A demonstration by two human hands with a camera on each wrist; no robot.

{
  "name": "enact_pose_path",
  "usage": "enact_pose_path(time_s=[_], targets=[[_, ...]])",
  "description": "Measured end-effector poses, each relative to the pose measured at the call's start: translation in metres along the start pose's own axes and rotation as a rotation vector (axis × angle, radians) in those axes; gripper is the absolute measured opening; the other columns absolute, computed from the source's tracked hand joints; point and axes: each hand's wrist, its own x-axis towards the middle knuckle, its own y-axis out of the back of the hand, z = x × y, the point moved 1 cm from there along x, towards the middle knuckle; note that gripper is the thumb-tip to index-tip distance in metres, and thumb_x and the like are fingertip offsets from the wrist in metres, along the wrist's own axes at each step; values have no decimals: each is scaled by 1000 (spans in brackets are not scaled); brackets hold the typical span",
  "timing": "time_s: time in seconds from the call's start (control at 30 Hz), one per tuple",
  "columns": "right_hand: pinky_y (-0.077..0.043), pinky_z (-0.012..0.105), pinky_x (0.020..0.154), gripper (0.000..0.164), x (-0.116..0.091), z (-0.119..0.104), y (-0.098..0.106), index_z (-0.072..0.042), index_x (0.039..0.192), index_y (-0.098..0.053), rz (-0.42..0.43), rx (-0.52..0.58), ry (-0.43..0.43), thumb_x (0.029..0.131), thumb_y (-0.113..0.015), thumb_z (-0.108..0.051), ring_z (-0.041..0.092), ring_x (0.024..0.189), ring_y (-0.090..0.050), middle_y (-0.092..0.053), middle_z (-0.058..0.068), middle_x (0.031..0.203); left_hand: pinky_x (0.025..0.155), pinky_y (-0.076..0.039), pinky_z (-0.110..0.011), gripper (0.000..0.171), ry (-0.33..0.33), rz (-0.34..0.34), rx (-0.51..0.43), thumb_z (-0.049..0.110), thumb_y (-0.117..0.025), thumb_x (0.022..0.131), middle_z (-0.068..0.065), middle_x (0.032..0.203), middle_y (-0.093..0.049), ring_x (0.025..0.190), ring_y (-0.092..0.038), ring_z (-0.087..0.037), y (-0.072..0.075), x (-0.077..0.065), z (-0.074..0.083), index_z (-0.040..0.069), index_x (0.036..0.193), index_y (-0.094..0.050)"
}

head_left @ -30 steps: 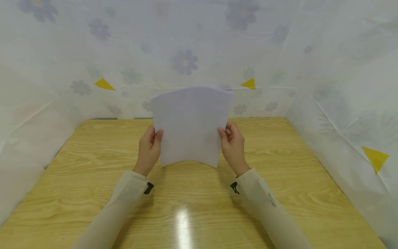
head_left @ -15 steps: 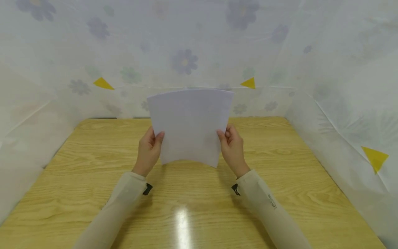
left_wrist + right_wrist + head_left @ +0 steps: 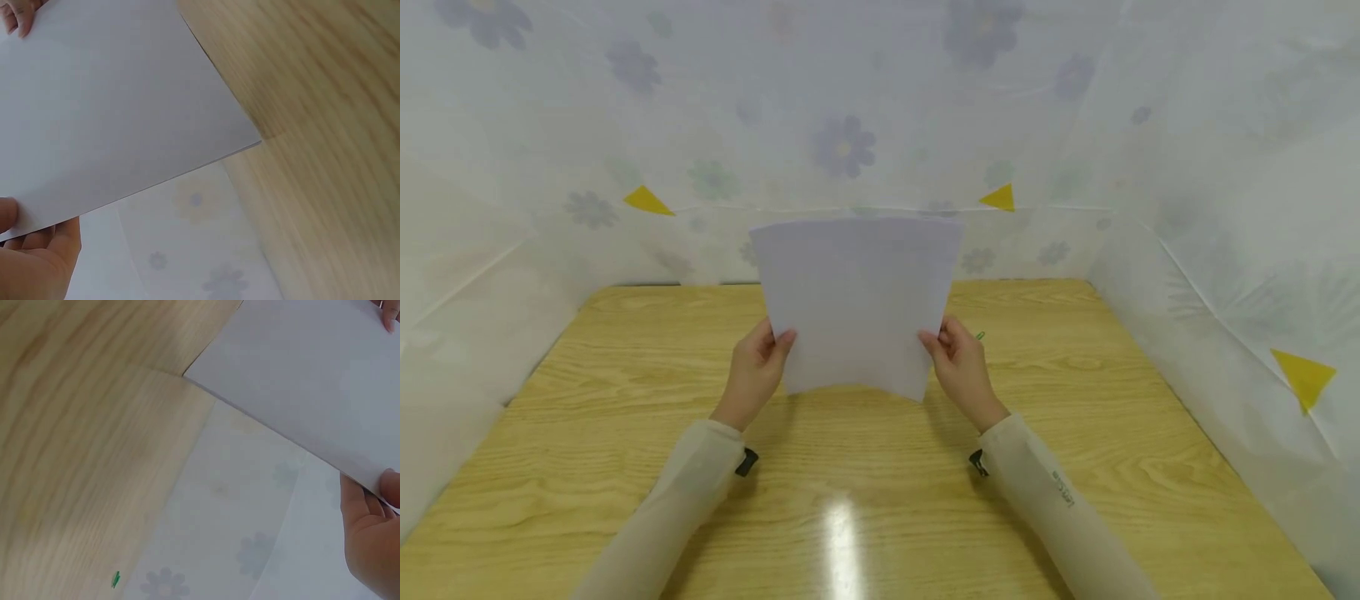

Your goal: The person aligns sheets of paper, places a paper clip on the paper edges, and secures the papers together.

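Note:
A thin stack of white paper [image 3: 857, 308] is held up in front of me, bowed a little, its lower edge close over the wooden table. My left hand [image 3: 756, 371] pinches its left edge, thumb on the near face and fingers behind. On the opposite edge my right hand [image 3: 961, 367] grips it the same way. Both wrist views show the paper's lower corners, and layered sheets show along the edge [image 3: 244, 147] in the left wrist view. A small green looped thing, like a paper clip [image 3: 980, 336], lies on the table just beyond my right hand.
The wooden table [image 3: 850, 467] reaches to pale flowered sheeting [image 3: 842, 100] at the back and both sides. Yellow triangles [image 3: 998, 198] are stuck on the sheeting. The green clip-like thing [image 3: 115, 579] shows on the table in the right wrist view.
Both hands have moved slightly down along the paper's edges. The paper's top edge has come down and flattened. The green looped thing now shows beside the right hand.

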Motion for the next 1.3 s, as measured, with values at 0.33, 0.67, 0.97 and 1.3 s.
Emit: enact_pose_path(time_s=[0.33, 0.67, 0.97, 1.3], targets=[[-50, 38, 62, 13, 4, 8, 2, 6, 95, -54, 18, -18, -22, 86, -54, -4, 27, 76, -62, -65, 20, 87, 65, -49, -23, 17, 43, 3, 27, -2, -50, 87, -23, 96, -61, 82, -59, -29, 1, 4, 4, -11, 101, -54], [-45, 27, 53, 15, 11, -16, 15, 7, 99, -56, -83, 45, -89, 86, -53, 0, 31, 68, -60, -64, 21, 86, 63, -50, -36, 23, 29, -72, 11, 1, -50, 88, -21, 96, -62, 79, -61, -31, 13, 10, 12, -7, 110, -54], [-51, 28, 68, 21, 14, -6, 27, 6, 103, -57, -115, 133, -187, 86, -56, -6, 18, 77, -63, -64, 21, 91, 67, -51, -29, 27, 101, -153, -66, 3, -50, 89, -23, 100, -60, 83, -61, -22, 16, 13, 16, -6, 114, -52], [-50, 28, 65, 27, 11, 17, 35, -1, 101, -58, -191, 164, -273, 85, -59, -21, 17, 75, -61, -66, 10, 87, 70, -50, -27, 38, 194, -214, -176, 20, -53, 89, -16, 108, -60, 88, -61, -15, 19, 13, -5, 5, 124, -49]])
